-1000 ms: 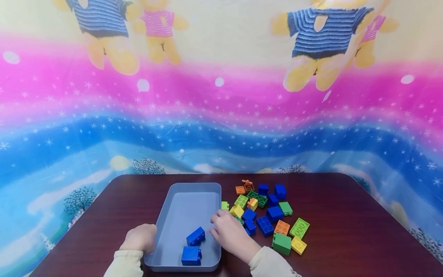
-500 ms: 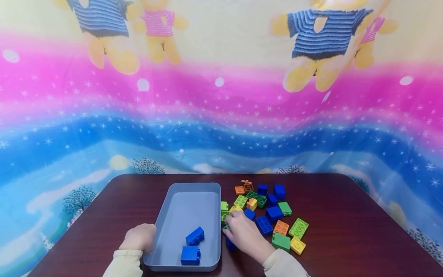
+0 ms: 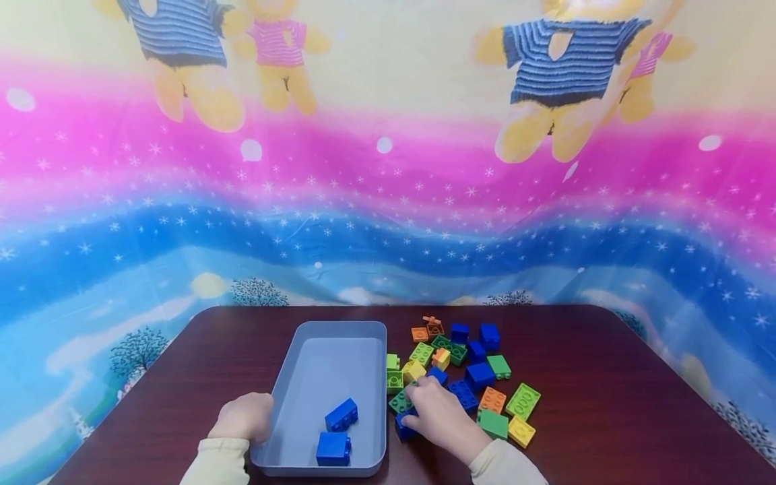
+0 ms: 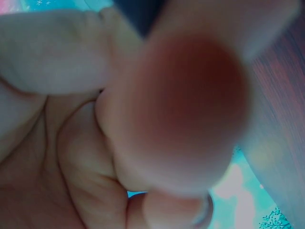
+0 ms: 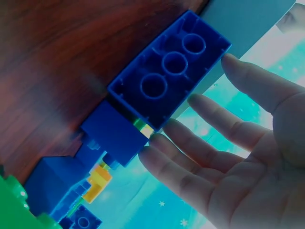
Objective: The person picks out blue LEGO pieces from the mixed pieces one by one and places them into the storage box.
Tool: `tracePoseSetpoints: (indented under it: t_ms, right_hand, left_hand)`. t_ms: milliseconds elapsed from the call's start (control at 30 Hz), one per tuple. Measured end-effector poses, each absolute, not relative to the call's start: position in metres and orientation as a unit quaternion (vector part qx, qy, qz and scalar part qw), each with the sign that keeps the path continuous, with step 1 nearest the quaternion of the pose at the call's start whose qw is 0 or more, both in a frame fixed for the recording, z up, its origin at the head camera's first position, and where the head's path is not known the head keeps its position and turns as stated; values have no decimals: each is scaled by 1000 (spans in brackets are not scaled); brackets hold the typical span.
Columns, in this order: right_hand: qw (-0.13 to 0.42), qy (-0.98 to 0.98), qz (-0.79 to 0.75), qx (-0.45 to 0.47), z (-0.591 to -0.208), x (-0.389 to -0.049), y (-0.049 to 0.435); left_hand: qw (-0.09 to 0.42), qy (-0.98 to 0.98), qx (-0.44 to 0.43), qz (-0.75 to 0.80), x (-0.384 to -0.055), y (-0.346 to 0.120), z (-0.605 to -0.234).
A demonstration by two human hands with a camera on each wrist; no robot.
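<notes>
My left hand (image 3: 244,416) grips the left side of a grey tray (image 3: 339,364). Close up in the left wrist view, that hand's fingers (image 4: 86,143) are curled, with a dark corner of the tray (image 4: 143,14) among them. Inside the tray lie two blue bricks, one tilted (image 3: 342,414) and one nearer me (image 3: 333,449). To the right of the tray, my right hand (image 3: 442,414) hovers at a blue brick (image 3: 403,427) with its fingers spread. The right wrist view has this blue brick's hollow underside (image 5: 169,69) beside the extended fingertips (image 5: 195,100).
Loose bricks spread over the dark table (image 3: 606,404) right of the tray. Among them are a dark green brick (image 3: 400,402), an orange brick (image 3: 492,400), a lime brick (image 3: 523,401), a green brick (image 3: 494,424) and a yellow brick (image 3: 521,431). A printed cloth (image 3: 388,222) hangs behind.
My right hand has moved right from the tray's right rim to the nearby bricks, uncovering lime, dark green and blue ones. My left hand and the bricks in the tray stay put.
</notes>
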State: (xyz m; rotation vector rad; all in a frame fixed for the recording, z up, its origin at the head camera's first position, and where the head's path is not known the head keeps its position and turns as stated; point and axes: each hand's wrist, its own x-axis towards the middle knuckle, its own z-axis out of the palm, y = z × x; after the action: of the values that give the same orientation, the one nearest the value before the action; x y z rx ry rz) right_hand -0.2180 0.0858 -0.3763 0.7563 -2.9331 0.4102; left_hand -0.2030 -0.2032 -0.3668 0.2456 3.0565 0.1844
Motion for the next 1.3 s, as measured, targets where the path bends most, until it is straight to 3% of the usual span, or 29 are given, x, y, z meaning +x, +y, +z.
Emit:
tracePoseSetpoints:
  t_ms: [567, 1300]
  right_hand:
    - [13, -955, 117, 272, -373, -219, 93]
    - [57, -943, 95, 315, -376, -219, 95]
  left_hand:
    - [33, 995, 80, 57, -203, -204, -368]
    - [31, 995, 78, 57, -204, -204, -368]
